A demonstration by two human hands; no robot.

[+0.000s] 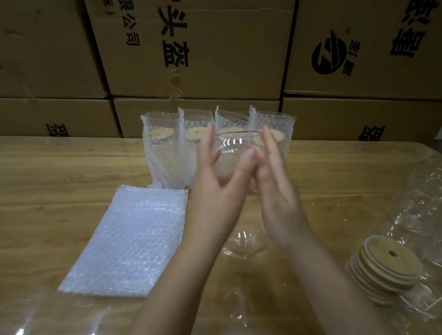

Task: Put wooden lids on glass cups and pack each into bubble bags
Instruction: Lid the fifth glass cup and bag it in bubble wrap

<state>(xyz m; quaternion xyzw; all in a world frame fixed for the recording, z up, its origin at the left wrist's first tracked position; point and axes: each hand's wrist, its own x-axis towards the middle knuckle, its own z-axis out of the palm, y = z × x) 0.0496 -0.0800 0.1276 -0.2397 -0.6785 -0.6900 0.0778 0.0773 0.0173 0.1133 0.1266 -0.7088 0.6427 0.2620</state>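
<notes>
Stacked cardboard boxes wall off the back, and in front of them the wooden table carries everything. On it lies a flat pile of bubble bags, soft, light and limp, best opened at the mouth with the fingers spread inside. Behind them four packed cups stand upright in a row, lids on. The glass cup now in work is held up in the air in front of that row, between the left hand and the right hand, which press its sides with fingers nearly straight. It looks rigid, smooth, slippery and breakable, so a hold round the wall below the rim seems safest. The stack of wooden lids, light and stiff, sits at the right. The cup's body is almost invisible behind the hands and motion blur, so I cannot tell where the thumbs sit. Another glass under the wrists and clear wrapping at the right are hard to outline.
</notes>
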